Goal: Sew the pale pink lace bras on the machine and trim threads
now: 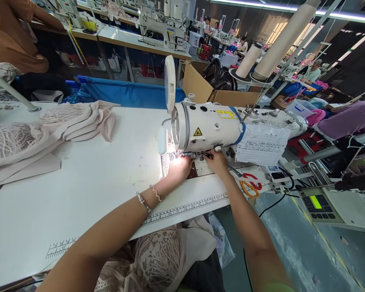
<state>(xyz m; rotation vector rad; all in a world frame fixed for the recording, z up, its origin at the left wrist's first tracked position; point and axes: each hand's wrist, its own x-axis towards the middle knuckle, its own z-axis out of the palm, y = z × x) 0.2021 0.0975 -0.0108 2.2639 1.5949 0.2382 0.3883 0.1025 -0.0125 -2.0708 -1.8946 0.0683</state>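
A white sewing machine (207,125) stands across the table in front of me, its lamp lighting the needle area. My left hand (179,168), with two bracelets at the wrist, is at the needle end under the machine head. Its fingers are curled in, and glare hides what they hold. Farther right, my right hand (218,163) reaches under the machine arm with fingers pinched near small dark metal parts (200,155). What it grips is too small to make out. Beige lace bra pieces (159,253) lie on my lap.
More beige lace pieces (48,134) lie on the white table (109,174) at left. Orange-handled and red-handled scissors (249,189) rest right of my right hand. Thread cones (248,61) and a cardboard box (197,83) stand behind the machine. A control box (320,207) is at right. A person (15,36) sits at upper left.
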